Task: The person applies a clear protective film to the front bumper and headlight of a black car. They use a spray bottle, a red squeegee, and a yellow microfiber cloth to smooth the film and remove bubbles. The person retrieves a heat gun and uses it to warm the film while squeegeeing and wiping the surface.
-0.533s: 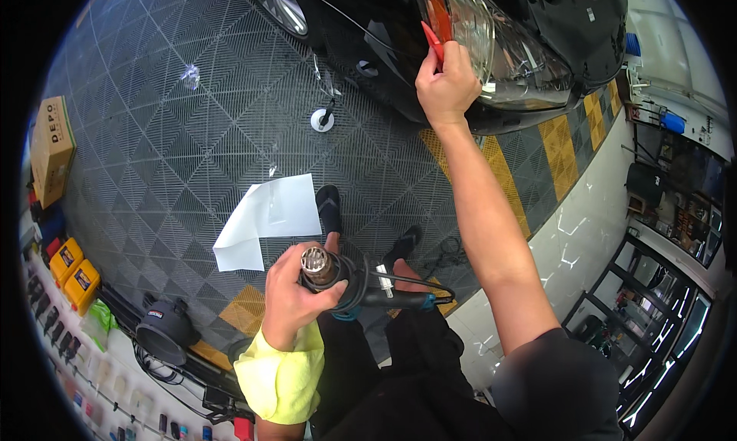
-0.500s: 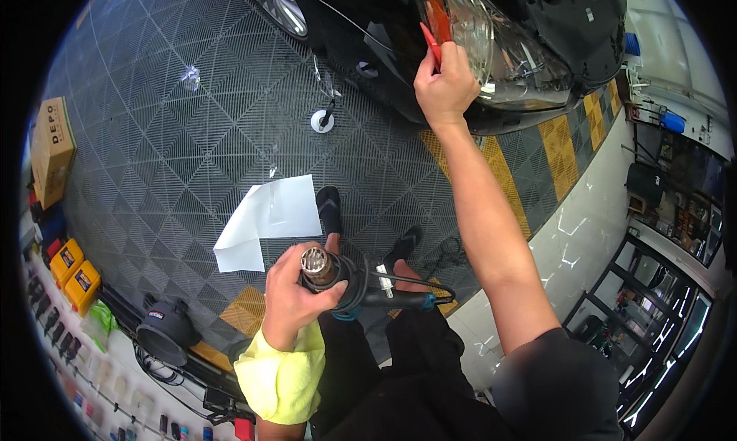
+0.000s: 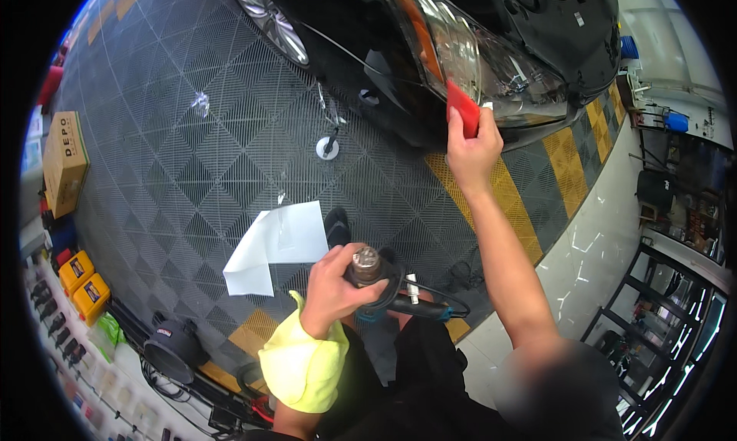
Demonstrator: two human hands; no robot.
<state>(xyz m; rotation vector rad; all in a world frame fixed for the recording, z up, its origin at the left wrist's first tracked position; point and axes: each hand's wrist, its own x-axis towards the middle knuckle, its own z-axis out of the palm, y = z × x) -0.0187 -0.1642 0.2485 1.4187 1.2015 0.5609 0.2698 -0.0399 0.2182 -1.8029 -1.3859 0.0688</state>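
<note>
Right hand (image 3: pixel 474 155) has slid down along the headlight (image 3: pixel 513 74) since half a second ago, from the orange strip to the lower corner, and the whole view has shifted a bit too. It's got a red scraper (image 3: pixel 464 112) pinched between thumb and fingers, no gap to speak of, flat side facing up with the far edge right at the lamp's rim; can't quite tell if it's actually touching. Left hand (image 3: pixel 336 289) is wrapped snugly round the barrel of a heat gun (image 3: pixel 393 286), metal nozzle pointing up at the camera, handle and cord off to the right. Yellow cloth (image 3: pixel 305 366) is bunched around that forearm. Further out, a creased white sheet (image 3: pixel 278 243) lies on the gray tile floor (image 3: pixel 173 172), a white disc (image 3: pixel 328 148) sits near the black car (image 3: pixel 345 61), and a cardboard box (image 3: pixel 66 166) is way over left.
</note>
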